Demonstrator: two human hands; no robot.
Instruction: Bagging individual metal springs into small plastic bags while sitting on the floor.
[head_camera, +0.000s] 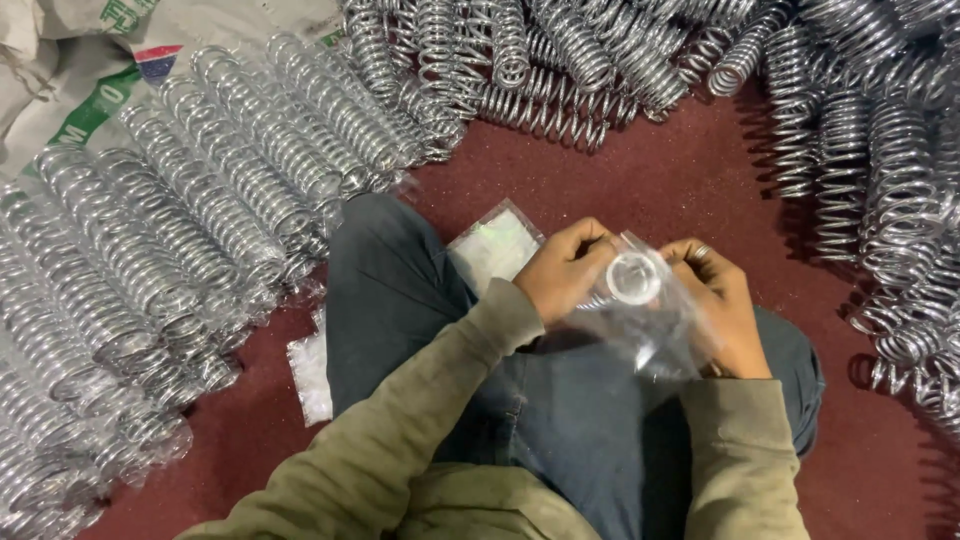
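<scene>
We sit cross-legged on a dark red floor, and our two hands meet over our lap at the centre of the view. Our left hand is curled shut on one edge of a clear plastic bag; our right hand pinches the opposite edge, fingers together on the film. Between the hands sits the round end of a spring, seen end-on at the bag's mouth. We cannot tell how deep it has gone in; the rest of the coil is hidden behind the hands and the crumpled film.

As for progress, we judge the work to be partway through. At nine to eleven o'clock lie neat rows of bagged springs, their wrapping glinting, which reads as the finished share. At twelve to three o'clock a loose pile of bare springs lies heaped, seemingly unwrapped. A stack of empty bags rests on our left knee, just beside the left hand, and a few more bags lie on the floor at eight o'clock. At the top left a printed sack lies partly under the rows.
</scene>
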